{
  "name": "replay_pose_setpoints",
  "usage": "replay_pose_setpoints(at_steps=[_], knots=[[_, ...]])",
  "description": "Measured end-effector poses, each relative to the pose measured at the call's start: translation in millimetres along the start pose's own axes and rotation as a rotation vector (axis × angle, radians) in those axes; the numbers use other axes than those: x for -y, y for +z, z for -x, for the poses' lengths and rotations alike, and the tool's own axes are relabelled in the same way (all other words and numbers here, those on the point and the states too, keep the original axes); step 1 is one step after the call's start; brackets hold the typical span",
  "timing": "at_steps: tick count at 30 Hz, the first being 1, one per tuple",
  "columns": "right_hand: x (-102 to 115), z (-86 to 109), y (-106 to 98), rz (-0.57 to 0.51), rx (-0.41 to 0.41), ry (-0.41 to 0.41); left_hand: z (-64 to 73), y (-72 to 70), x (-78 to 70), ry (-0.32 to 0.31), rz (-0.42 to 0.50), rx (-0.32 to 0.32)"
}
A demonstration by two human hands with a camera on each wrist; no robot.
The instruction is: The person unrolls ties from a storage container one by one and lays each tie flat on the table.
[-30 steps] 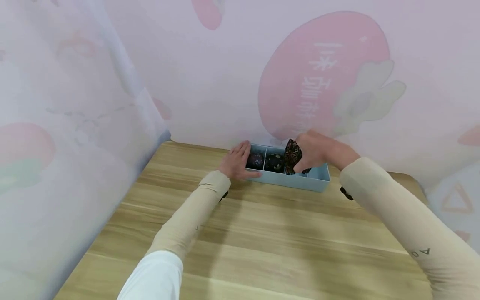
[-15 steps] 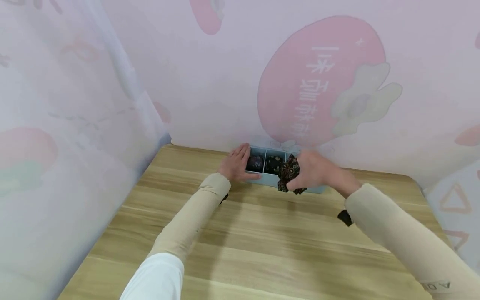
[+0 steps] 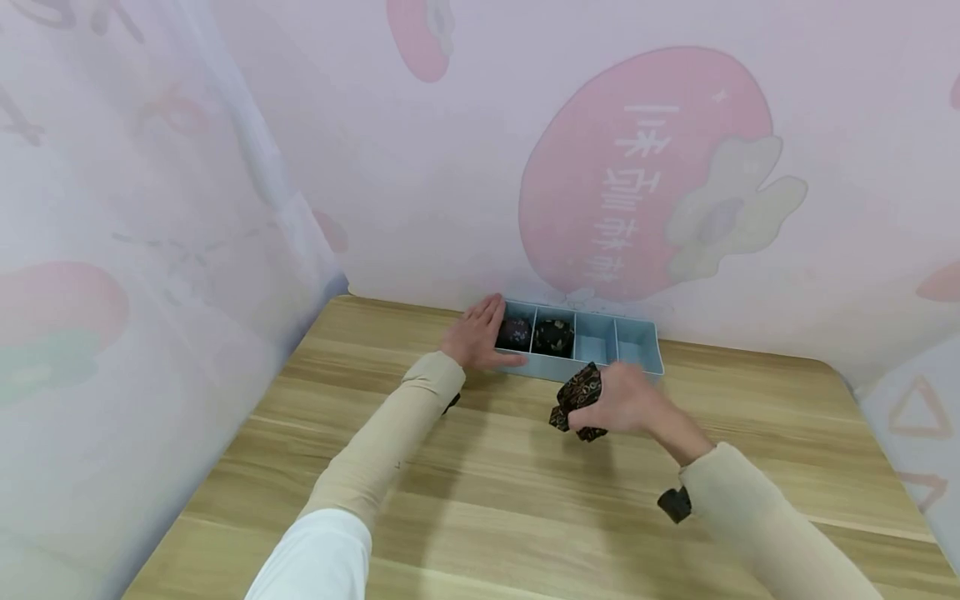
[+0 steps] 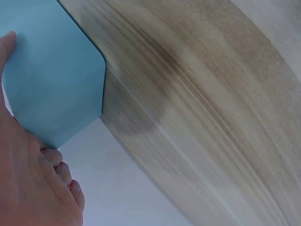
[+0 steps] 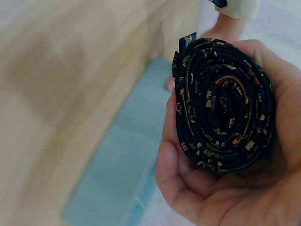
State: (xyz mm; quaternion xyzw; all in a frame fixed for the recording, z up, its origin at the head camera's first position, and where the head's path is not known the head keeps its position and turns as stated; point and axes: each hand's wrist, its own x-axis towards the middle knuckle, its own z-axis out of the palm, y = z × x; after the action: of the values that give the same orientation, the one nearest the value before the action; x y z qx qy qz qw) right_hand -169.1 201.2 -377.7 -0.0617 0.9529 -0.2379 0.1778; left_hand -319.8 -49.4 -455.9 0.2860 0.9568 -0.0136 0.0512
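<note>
You are working at a wood-grain table (image 3: 510,517) in a narrow screened-off corner, something like a fabric-lined booth. Along the table's far edge, a pale pink hanging (image 3: 420,183) is rising, showing a large pink fruit (image 3: 573,183), white characters (image 3: 637,142) and a grey-green blossom (image 3: 750,233). Past the left edge, a second printed hanging (image 3: 90,200) is closing you in, creasing near the far left corner. What building is housing this booth is staying unclear.
</note>
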Motion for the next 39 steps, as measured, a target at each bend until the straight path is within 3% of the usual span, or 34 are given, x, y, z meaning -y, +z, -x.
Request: replay_pose_setpoints(at_steps=[7, 20, 27, 31, 39], knots=[[-7.1, -5.7, 35.5, -0.076, 0.026, 0.090, 0.7, 0.8, -0.2, -0.002, 0.031, -0.009], [-7.0, -13.6, 71.4, -0.214, -0.006, 0.115, -2.0, 1.6, 3.2, 0.022, 0.036, -0.027], [-10.7, -18.5, 86.2, -0.231, -0.040, 0.137, 2.9, 7.6, 8.6, 0.041, 0.166, -0.023], [-11.2, -18.5, 89.2, -0.242, -0.052, 0.147, 18.5, 4.9, 13.8, 0.050, 0.248, -0.015], [-12.6, -18.2, 86.5, -0.232, -0.051, 0.174, 58.7, -5.3, 10.3, 0.050, 0.286, -0.050]])
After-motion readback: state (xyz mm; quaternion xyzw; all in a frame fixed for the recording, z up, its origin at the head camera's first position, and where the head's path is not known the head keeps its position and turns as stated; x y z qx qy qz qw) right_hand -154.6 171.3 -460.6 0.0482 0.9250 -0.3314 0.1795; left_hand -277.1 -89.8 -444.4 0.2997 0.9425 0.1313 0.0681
